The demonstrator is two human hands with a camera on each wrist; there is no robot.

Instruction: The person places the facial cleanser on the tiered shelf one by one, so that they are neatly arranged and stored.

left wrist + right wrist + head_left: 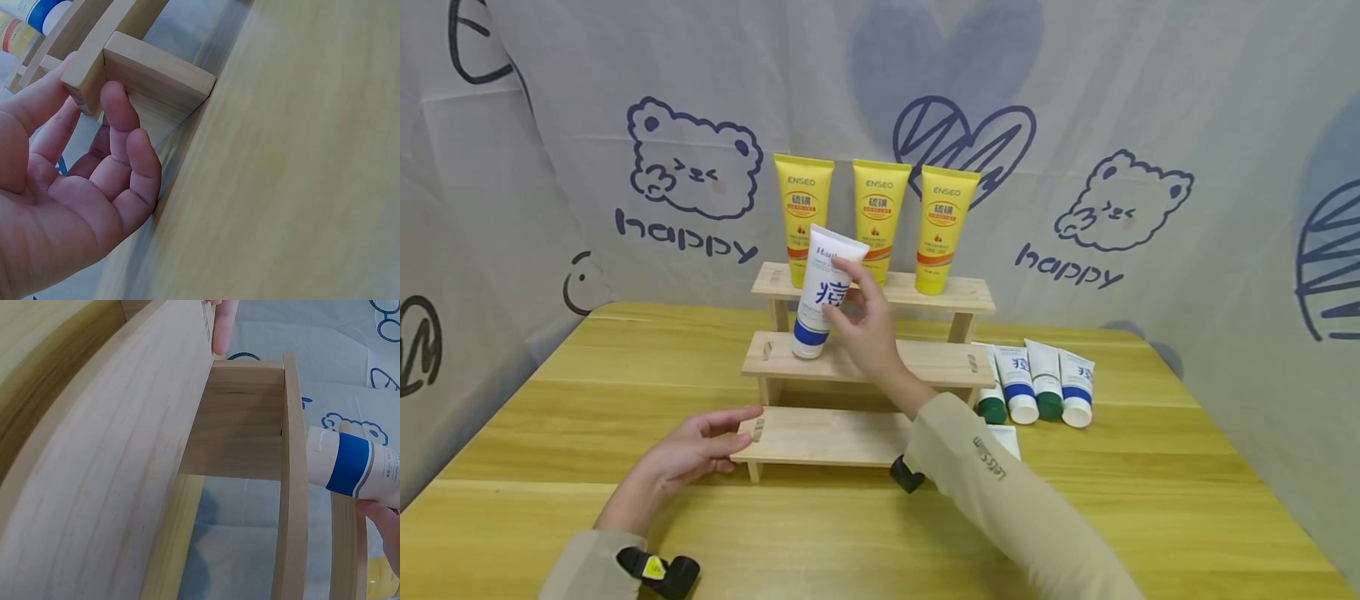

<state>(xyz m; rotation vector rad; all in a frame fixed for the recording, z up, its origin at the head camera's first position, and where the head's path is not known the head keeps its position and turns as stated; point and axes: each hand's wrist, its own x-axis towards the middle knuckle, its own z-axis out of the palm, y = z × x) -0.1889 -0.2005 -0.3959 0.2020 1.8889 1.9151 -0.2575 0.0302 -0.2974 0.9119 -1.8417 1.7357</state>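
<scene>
A white squeeze tube with a blue band [820, 287] stands cap down, tilted a little, at the left part of the middle step of a wooden three-step stand [850, 433]. My right hand [868, 321] pinches this tube between thumb and fingers from its right side. In the right wrist view the tube's white cap [322, 456] is right at the step's edge. My left hand [700, 446] grips the left end of the lowest step, its thumb and fingers at the board's end [94, 69].
Several yellow tubes [942, 229] stand cap down on the top step. Right of the stand, several white tubes with green or blue-and-white ends [1018, 383] lie side by side on the wooden table [1150, 500]. Another white tube [1006, 439] is partly hidden by my right sleeve. A printed cloth [820, 67] hangs behind.
</scene>
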